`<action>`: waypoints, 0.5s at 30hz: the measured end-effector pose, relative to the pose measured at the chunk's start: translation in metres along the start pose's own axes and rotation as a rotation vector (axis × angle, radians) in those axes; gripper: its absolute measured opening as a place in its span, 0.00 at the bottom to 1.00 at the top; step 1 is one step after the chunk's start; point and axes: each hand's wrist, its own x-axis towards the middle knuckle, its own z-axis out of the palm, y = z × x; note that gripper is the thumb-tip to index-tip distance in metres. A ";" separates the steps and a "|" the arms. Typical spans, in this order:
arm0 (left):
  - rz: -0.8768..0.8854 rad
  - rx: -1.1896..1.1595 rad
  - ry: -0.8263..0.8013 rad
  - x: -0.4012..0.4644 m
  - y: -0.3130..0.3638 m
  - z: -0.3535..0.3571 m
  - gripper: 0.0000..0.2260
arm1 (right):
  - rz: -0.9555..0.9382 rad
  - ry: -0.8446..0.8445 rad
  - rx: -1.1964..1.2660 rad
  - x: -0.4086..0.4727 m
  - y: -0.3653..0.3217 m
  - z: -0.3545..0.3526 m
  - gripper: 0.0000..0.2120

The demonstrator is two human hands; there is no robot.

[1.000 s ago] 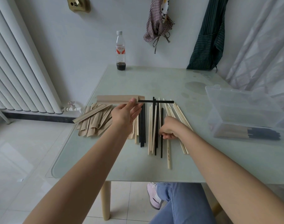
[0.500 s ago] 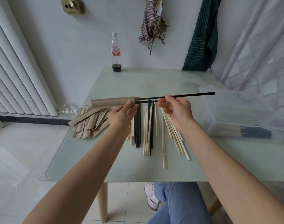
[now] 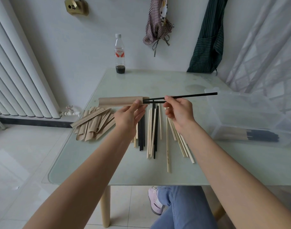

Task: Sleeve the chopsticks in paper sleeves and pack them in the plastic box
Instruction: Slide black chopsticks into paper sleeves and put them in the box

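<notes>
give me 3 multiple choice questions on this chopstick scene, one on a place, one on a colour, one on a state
1. Where is the pile of empty sleeves?
A. left of the loose chopsticks
B. inside the box
C. beside the bottle

2. What colour is the chopstick in the right hand?
A. pale wood
B. black
C. red

3. How far into the held sleeve is that chopstick?
A. fully inside
B. only its tip, at the mouth
C. not near it

Answers:
1 A: the pile lies left of the loose chopsticks on the table.
2 B: the right hand pinches a black chopstick.
3 B: most of it sticks out of the sleeve that the left hand holds.
</notes>
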 end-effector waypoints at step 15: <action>-0.010 -0.077 -0.013 -0.003 -0.002 0.006 0.03 | 0.051 0.044 0.023 0.002 -0.002 -0.015 0.07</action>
